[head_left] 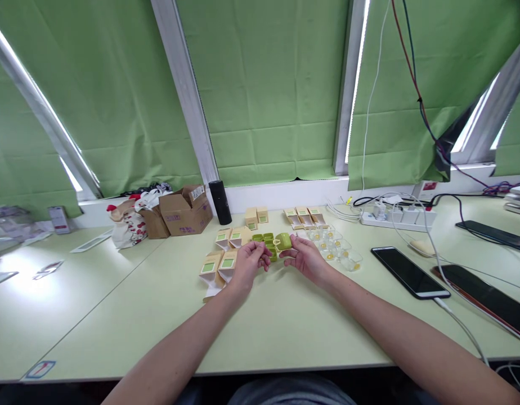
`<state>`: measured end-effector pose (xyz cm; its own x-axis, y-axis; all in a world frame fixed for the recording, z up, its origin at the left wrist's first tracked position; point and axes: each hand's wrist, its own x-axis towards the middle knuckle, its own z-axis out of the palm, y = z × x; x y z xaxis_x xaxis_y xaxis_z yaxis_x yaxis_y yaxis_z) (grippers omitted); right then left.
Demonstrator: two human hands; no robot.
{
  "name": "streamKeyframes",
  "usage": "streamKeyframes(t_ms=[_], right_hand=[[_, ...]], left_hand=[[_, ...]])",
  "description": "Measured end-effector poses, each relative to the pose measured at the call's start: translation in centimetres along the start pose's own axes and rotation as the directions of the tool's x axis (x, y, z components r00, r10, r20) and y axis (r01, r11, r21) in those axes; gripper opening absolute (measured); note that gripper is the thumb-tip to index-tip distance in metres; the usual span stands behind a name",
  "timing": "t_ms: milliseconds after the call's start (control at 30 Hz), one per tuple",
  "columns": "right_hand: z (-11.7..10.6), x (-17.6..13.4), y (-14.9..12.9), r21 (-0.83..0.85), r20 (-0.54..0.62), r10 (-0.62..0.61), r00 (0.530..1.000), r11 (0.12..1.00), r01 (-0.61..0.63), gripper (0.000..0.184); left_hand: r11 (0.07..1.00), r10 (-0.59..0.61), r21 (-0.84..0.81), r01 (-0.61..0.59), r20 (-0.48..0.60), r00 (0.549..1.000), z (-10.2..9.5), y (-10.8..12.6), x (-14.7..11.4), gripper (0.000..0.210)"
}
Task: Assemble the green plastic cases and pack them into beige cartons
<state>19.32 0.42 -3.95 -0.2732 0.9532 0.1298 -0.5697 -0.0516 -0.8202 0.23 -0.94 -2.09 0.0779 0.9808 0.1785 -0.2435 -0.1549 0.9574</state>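
My right hand (pixel 307 259) grips a small olive-green case (pixel 284 242) between thumb and fingers, just above the table. A pale loop (pixel 277 242) shows on the case's left side. Close by on the left, my left hand (pixel 250 260) has its thumb and fingers pinched together; whatever may be between them is too small to make out. Beneath and behind the hands several more green cases (pixel 257 238) sit in a cluster, partly covered by my fingers. Clear plastic pieces with yellow spots (pixel 336 246) lie right of my right hand. Open cardboard boxes with green labels (pixel 210 269) stand beside my left hand.
More small boxes (pixel 304 218) line the back. A black cylinder (pixel 220 202), a brown carton (pixel 185 214) and a cloth bag (pixel 129 225) stand back left. On the right are a white power strip (pixel 397 218), a phone (pixel 409 272) on a cable and a dark flat device (pixel 483 292).
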Motion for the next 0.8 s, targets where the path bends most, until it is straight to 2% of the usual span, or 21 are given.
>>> streamKeyframes(t_ms=[167, 400, 567, 800], right_hand=[[-0.2, 0.2, 0.3, -0.006, -0.003, 0.014, 1.0, 1.0, -0.014, 0.045], [-0.1, 0.1, 0.5, -0.024, 0.005, -0.012, 1.0, 1.0, 0.012, 0.049], [0.3, -0.1, 0.4, -0.081, -0.001, -0.059, 0.998, 0.995, 0.058, 0.055], [0.9, -0.5, 0.2, -0.162, -0.015, -0.126, 0.992, 0.979, 0.122, 0.058]], left_hand=[[0.999, 0.034, 0.03, -0.034, -0.004, 0.999, 0.1, 0.0, 0.0, 0.048], [0.985, 0.124, 0.127, -0.12, -0.026, 0.992, 0.1, 0.1, -0.1, 0.039], [0.973, 0.176, 0.159, -0.166, -0.05, 0.983, 0.4, 0.3, -0.3, 0.035], [0.964, 0.19, 0.198, -0.176, -0.054, 0.98, 0.3, 0.2, -0.2, 0.036]])
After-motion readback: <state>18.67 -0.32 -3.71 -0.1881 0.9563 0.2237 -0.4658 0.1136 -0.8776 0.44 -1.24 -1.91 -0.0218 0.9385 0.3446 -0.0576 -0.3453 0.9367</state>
